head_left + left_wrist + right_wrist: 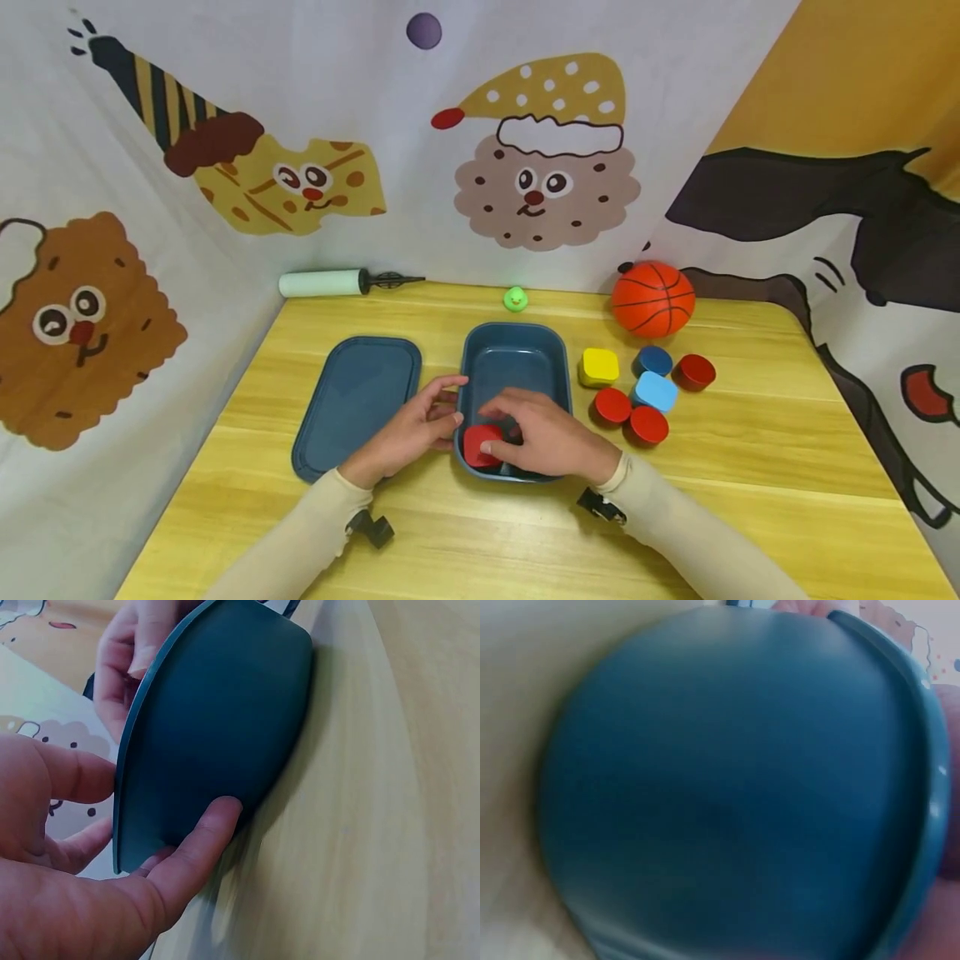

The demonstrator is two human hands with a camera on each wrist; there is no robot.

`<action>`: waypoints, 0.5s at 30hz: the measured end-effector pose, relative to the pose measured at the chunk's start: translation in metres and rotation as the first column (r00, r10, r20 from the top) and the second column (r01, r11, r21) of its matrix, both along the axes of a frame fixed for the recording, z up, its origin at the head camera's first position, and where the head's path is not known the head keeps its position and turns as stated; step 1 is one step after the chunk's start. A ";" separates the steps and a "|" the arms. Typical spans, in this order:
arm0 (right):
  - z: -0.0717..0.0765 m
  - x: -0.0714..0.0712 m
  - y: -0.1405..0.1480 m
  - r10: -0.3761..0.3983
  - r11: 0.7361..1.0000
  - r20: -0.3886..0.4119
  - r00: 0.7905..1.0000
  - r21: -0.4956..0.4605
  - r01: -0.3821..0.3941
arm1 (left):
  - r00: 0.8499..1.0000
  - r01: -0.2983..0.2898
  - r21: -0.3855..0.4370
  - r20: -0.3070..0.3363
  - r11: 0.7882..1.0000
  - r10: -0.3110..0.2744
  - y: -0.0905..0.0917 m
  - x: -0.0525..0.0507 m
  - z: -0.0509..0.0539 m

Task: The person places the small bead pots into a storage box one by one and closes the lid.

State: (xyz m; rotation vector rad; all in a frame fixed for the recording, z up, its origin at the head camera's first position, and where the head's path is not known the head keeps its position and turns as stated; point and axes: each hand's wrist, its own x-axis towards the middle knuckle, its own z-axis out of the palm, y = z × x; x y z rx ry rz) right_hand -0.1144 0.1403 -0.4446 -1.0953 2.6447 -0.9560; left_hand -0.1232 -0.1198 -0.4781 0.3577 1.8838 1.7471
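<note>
A dark blue rectangular container stands upright on the table. Against its left wall rests my left hand, fingers slightly bent and apart; in the left wrist view this hand touches the container at its wall and rim. Inside the near left corner sits a red block, which my right hand grips from above with thumb and fingers. The right wrist view is filled by the container wall, which hides the block; part of my right hand shows beyond the rim.
A flat blue lid lies left of the container. To the right are a yellow block, a light blue block, a dark blue piece, several red pieces and a basketball. Behind lie a green duck and a pump.
</note>
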 end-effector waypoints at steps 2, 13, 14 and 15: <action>0.003 -0.002 0.003 -0.010 1.000 -0.002 1.000 -0.026 0.010 | 1.000 -0.004 0.005 -0.002 1.000 0.004 0.000 -0.001 0.001; 0.019 -0.011 0.035 -0.153 0.974 -0.008 0.988 -0.168 0.149 | 0.999 -0.035 -0.008 -0.005 0.999 0.035 0.004 0.001 0.004; 0.019 -0.011 0.040 -0.173 0.969 -0.013 0.985 -0.179 0.168 | 0.999 -0.035 -0.011 -0.006 0.999 0.035 0.004 0.001 0.003; 0.020 -0.012 0.044 -0.194 0.963 -0.017 0.981 -0.192 0.187 | 0.999 -0.035 -0.016 -0.008 0.999 0.035 0.004 0.002 0.003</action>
